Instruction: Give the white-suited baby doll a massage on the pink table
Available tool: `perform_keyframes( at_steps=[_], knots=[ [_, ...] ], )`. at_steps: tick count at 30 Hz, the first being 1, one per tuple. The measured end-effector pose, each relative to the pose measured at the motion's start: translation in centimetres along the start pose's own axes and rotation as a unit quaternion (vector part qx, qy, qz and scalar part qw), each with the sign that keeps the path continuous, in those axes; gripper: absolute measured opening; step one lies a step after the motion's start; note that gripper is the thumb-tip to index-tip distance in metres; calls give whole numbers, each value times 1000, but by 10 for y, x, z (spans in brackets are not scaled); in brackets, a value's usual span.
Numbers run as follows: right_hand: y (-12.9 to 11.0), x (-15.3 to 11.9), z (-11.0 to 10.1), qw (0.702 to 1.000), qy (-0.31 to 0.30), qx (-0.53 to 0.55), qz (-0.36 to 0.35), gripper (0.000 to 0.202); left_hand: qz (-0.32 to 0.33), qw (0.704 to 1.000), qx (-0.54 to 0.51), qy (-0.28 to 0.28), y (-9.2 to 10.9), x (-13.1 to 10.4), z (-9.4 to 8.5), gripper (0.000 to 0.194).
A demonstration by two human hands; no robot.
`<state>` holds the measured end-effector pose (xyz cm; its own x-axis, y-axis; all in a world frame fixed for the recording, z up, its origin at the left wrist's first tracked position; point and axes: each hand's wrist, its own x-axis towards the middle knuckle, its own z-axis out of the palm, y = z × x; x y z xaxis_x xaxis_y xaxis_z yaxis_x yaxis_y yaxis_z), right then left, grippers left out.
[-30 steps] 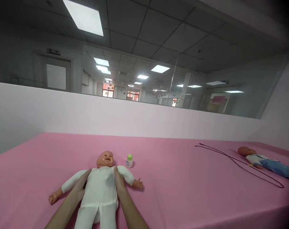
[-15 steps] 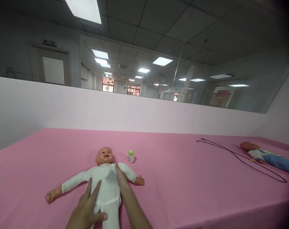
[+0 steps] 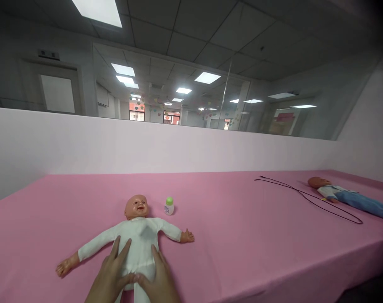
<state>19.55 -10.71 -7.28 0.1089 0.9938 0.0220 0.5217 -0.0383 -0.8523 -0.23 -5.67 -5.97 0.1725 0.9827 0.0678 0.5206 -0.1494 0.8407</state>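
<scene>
Your left hand (image 3: 111, 275) and right hand (image 3: 158, 277) lie flat, fingers spread, thumbs meeting, on the belly of the white-suited plastic baby doll (image 3: 134, 237). It lies face-up, arms outstretched, on the pink tabletop (image 3: 242, 235), with a small green-capped bottle (image 3: 169, 206) near its head.

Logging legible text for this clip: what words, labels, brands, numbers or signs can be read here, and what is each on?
No text can be read in this picture.
Small bottle with green cap: it has a label with a purplish patch, too small and blurred to read.
Plate above the door: dark, nothing legible.
Pink board behind the glass: blurred, no words readable.
Doll in white and doll in blue: no print visible.
</scene>
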Motion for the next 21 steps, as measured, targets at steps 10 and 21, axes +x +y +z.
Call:
perform_keyframes(
  at_steps=[10, 21],
  knots=[
    [-30, 21, -10, 999, 16, 4, -34, 69, -19, 979, 195, -56, 26, 31, -13, 86],
    [-40, 109, -103, 949, 147, -231, -155, 44, -81, 853, -512, -65, 132, 101, 44, 38]
  ],
)
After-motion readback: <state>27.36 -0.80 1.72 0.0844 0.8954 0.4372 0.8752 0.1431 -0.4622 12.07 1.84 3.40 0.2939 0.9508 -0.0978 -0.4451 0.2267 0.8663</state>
